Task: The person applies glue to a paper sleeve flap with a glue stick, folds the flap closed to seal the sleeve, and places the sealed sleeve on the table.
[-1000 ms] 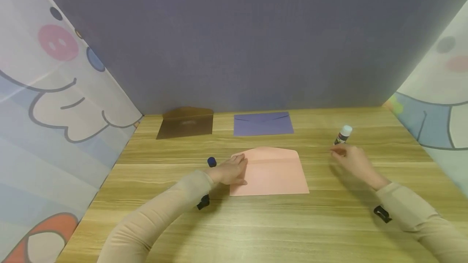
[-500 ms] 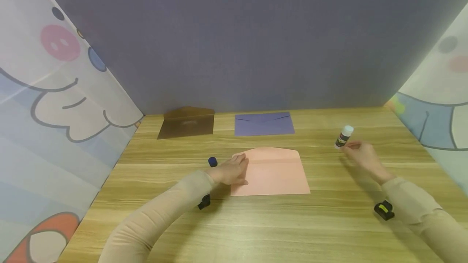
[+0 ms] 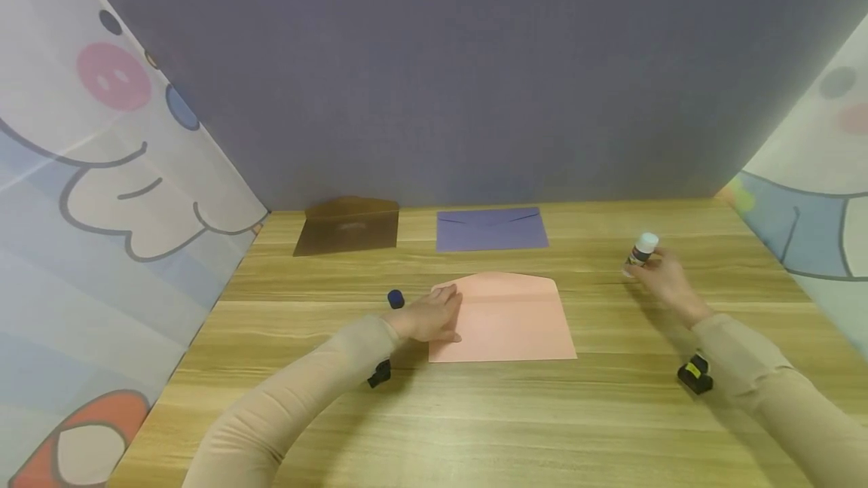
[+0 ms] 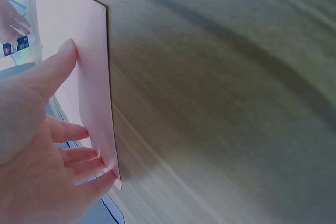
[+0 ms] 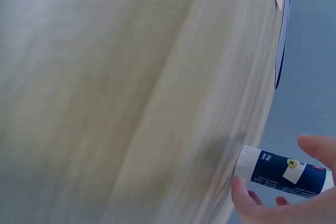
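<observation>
A pink envelope (image 3: 515, 326) lies with its flap unfolded at mid-table. My left hand (image 3: 431, 317) rests along its left side, fingers spread; the left wrist view shows the thumb and fingertips near the edge of the same envelope (image 4: 92, 77). To the right, a white-capped glue stick (image 3: 640, 253) stands slightly tilted. The fingers of my right hand (image 3: 663, 277) are curled round its lower part. From the right wrist, the dark label of the glue stick (image 5: 286, 174) faces the camera, with one fingertip at its white base and another digit near the cap.
A brown envelope (image 3: 349, 234) with its flap up lies at the back left. Beside it is a purple envelope (image 3: 491, 232), flap folded down. A small dark blue round object (image 3: 395, 299) sits by my left wrist. A grey panel (image 3: 488, 81) bounds the table's far edge.
My right hand has moved in from the near side of the glue stick, and its fingers now curl round it. The left hand and the envelopes keep their places.
</observation>
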Demonstrator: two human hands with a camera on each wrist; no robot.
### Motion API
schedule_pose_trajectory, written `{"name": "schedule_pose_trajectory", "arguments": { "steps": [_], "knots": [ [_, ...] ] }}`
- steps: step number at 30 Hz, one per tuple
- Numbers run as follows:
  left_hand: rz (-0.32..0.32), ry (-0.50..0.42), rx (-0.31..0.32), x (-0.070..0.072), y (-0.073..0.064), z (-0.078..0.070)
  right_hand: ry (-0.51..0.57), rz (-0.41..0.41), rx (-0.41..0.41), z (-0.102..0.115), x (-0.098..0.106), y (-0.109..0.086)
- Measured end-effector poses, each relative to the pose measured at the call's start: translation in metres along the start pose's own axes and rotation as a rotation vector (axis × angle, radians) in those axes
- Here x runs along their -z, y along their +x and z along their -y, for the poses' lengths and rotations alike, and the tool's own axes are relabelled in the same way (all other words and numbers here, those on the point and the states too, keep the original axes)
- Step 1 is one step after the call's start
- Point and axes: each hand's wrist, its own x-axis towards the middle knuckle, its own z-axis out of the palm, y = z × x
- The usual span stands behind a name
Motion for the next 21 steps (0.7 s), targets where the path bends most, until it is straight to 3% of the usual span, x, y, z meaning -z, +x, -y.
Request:
{"name": "schedule_pose_trajectory", "arguments": {
  "steps": [9,12,21],
  "knots": [
    [0.012,0.006,0.022,-0.0007,-0.0003,-0.0002,0.092,0.008,-0.115,-0.0038,0.0004,0.0049],
    [0.005,0.012,0.018,-0.0011,-0.0005,-0.0002,0.108,0.006,-0.113,-0.0051,0.0008,0.0041],
    [-0.003,0.011,0.021,-0.0016,-0.0005,0.0001,0.014,-0.014,-0.05,-0.002,-0.0014,0.0019]
  ]
}}
